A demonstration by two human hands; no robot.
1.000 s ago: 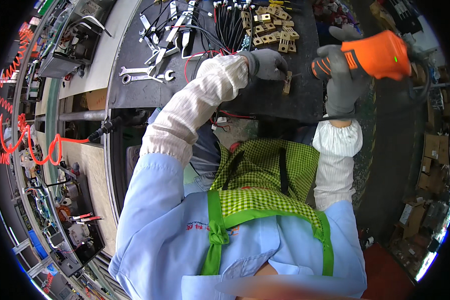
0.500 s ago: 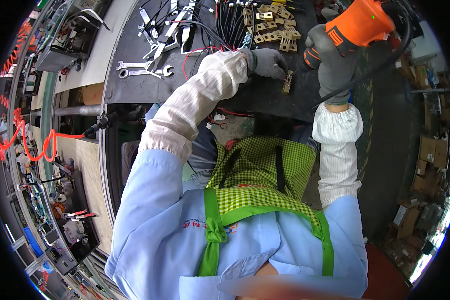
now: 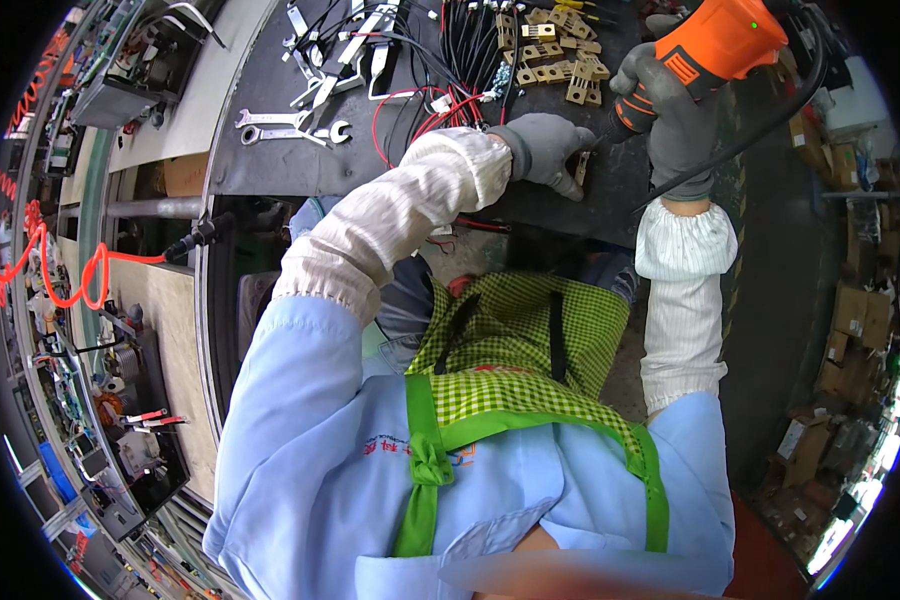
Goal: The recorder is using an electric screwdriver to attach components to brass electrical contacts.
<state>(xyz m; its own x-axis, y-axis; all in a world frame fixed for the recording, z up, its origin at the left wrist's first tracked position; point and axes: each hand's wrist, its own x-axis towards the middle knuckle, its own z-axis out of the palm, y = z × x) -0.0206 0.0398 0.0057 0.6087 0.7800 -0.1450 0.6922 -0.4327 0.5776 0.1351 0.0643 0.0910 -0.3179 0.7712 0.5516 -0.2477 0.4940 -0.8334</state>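
In my gloved right hand [image 3: 678, 125] is an orange and black power driver [image 3: 715, 48], its front end pointing left and down toward the table. The black cord curves down past my wrist. My gloved left hand [image 3: 550, 152] is closed at a small brass-coloured block [image 3: 582, 167] on the dark table, thumb and fingers at its side. The driver's tip comes close to this block, but I cannot tell if it touches. More brass blocks [image 3: 552, 73] lie in a loose group just beyond my left hand.
A bundle of black cables [image 3: 467, 45] and red wires lies beyond my left forearm. Combination wrenches [image 3: 292, 130] and bent metal strips [image 3: 378, 60] are farther left on the table [image 3: 270, 172]. Cardboard boxes [image 3: 863, 315] stand at the right, beyond the aisle.
My left hand has shifted slightly right and down, its fingers now around the small brass block. The driver has moved a little up, and the view has shifted slightly.
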